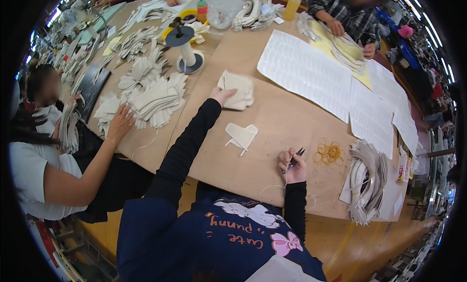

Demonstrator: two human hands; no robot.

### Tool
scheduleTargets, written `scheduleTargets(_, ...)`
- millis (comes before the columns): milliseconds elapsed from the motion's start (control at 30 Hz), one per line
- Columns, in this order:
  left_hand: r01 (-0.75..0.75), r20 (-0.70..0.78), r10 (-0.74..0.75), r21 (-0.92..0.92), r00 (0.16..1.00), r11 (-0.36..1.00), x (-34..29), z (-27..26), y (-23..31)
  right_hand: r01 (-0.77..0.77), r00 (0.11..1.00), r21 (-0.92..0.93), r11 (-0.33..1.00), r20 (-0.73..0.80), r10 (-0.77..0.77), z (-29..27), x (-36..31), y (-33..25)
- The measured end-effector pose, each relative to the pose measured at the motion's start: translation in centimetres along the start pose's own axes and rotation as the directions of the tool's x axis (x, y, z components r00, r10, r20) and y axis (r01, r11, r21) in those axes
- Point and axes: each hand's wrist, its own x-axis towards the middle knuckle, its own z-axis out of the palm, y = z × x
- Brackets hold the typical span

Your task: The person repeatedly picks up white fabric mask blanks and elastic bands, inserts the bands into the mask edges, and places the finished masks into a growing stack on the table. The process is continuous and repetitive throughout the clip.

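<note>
My left hand (224, 95) reaches out to the middle of the table and closes on the edge of a small stack of off-white fabric pieces (238, 90), which is slightly blurred. Nearer to me lies a separate off-white fabric piece (242, 134), folded or crossed, with narrow ends pointing my way. My right hand (294, 172) is closed near the table's front edge, with a small pair of dark thread snips (296, 156) in it, blades pointing up. A thin white string (272, 186) trails from beside that hand, and part of it is hidden.
Yellow rubber bands (329, 153) and a tied fabric bundle (362, 180) lie to the right. White paper sheets (304, 72) cover the far right. A cord spool (186, 51) stands beyond a fabric pile (153, 94), where a co-worker's hand (120, 124) rests. Another person works at far right.
</note>
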Motion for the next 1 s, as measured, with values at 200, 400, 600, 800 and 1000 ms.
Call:
scheduleTargets(200,-0.122,-0.379,0.516,0.705,0.768,0.699,-5.9,-3.5,-1.5,0.056,0.990,0.103,0.993,-0.135,-0.042,-0.8,-0.4,0.1)
scheduleTargets(400,-0.536,0.306,0.456,0.635,0.836,0.557,-16.2,-3.1,-3.6,-0.103,0.994,0.092,0.990,0.055,0.099,1.3,-0.1,-0.8)
scheduleTargets(600,-0.545,0.338,0.512,0.770,0.790,0.331,-15.1,0.2,-4.9,-0.100,0.978,-0.710,0.697,-0.199,-0.062,9.7,-4.0,-2.2)
scheduleTargets(800,-0.508,0.407,0.329,0.792,0.852,0.338,-11.7,0.0,-2.9,0.180,0.868,-0.802,0.569,-0.143,-0.476,12.6,-9.9,-4.6)
scheduleTargets(1000,-0.222,0.314,0.076,0.459,0.946,0.860,-11.9,-0.7,-1.7,0.443,0.681,-0.662,0.605,-0.191,-0.707,10.4,-13.7,-8.3)
